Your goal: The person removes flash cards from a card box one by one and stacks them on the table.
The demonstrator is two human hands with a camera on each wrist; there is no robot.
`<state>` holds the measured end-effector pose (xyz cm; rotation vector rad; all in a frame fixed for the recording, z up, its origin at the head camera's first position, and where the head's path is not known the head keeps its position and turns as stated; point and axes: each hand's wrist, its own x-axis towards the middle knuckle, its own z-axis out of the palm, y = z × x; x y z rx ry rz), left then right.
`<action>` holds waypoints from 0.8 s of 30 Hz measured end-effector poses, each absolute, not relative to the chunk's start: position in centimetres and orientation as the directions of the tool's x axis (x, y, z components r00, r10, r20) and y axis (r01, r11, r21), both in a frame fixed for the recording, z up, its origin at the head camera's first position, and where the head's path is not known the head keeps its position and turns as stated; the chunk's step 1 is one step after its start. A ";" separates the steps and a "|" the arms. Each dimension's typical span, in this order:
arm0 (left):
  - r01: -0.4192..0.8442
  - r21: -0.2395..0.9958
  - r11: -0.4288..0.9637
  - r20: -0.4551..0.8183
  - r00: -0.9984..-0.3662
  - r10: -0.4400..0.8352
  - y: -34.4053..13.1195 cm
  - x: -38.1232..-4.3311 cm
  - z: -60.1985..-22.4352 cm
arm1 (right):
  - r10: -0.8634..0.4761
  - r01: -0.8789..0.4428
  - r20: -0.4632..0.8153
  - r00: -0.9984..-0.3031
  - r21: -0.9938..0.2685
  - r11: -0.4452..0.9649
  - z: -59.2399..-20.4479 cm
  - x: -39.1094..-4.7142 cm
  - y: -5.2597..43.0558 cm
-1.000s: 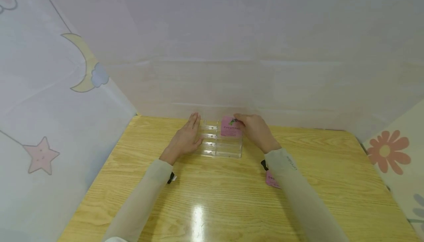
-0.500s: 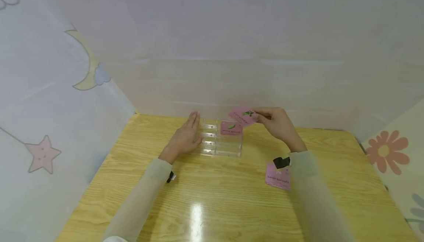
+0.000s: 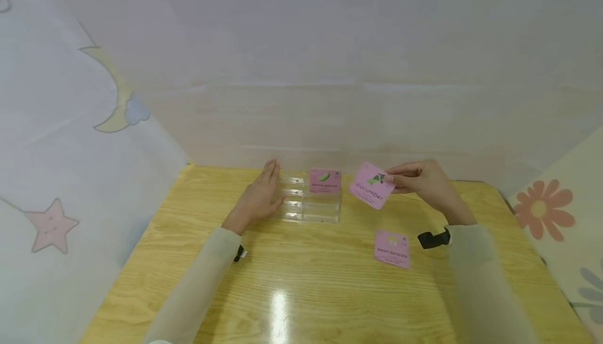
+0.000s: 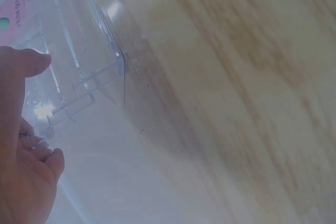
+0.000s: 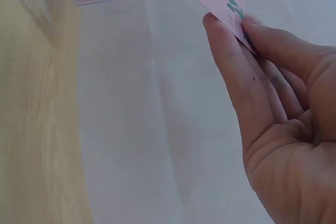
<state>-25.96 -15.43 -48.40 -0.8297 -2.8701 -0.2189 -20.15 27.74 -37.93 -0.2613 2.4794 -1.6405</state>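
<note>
A clear plastic tiered holder (image 3: 322, 212) stands at the back of the wooden table, with a pink "white gourd" card (image 3: 325, 188) in its rear tier. My left hand (image 3: 258, 197) rests along the holder's left side, fingers extended and thumb at its edge; in the left wrist view the thumb (image 4: 37, 62) overlaps the clear plastic. To the right of the holder, my right hand (image 3: 426, 186) pinches a pink "cucumber" card (image 3: 365, 191) by its right corner between thumb and fingers. The card is raised and tilted, its printed face visible.
A pink "bean sprouts" card (image 3: 392, 256) lies face up on the table (image 3: 325, 291), nearer than the holder and to its right. A pale cloth wall (image 3: 301, 98) rises directly behind the table, with patterned side sheets at left and right.
My right hand has lifted the cucumber card away from the holder and moved right with it, uncovering the white gourd card. My left hand has stayed beside the holder.
</note>
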 end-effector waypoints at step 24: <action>0.536 0.117 0.836 0.176 -0.840 0.514 -15.4 -26.0 -48.6 | -0.341 0.199 -0.374 -0.863 -0.870 0.451 -45.8 -15.9 35.5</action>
